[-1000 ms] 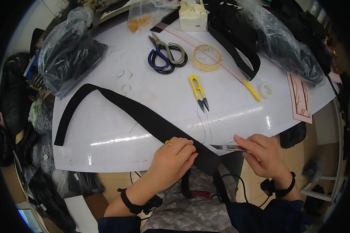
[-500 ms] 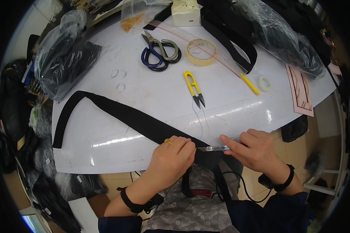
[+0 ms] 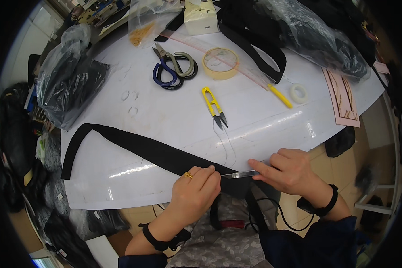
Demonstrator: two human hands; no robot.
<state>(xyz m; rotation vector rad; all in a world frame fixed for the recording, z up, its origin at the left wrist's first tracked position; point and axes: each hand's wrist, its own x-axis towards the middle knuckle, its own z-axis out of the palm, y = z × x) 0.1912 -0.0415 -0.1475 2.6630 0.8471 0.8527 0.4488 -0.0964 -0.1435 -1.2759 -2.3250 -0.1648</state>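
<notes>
1. The strip (image 3: 152,148), long and black, is laid on the tabletop (image 3: 174,120) nearer the body than the snips (image 3: 218,108); its narrow tail is bent well to their left, and its wide end is brought past the near edge.
2. By the left hand (image 3: 194,192), below and slightly left of the snips, the strip is pinched near its wide end, with the fingers (image 3: 205,176) curled tightly on it.
3. By the right hand (image 3: 290,172), below and right of the snips, a slim metal tool (image 3: 241,174) is grasped, with the index finger stretched along it. The tool is held across the strip; whether its tip is pressed into the cloth cannot be told.
4. The strip is judged light and unlikely to be broken, soft enough to be folded yet firm enough to be kept flat. It is best held by both edges close to the wide end, where slipping is most easily checked.
5. Beyond the snips, the shears (image 3: 166,57) are seen to the left and the tape roll (image 3: 219,76) slightly to the right.
</notes>
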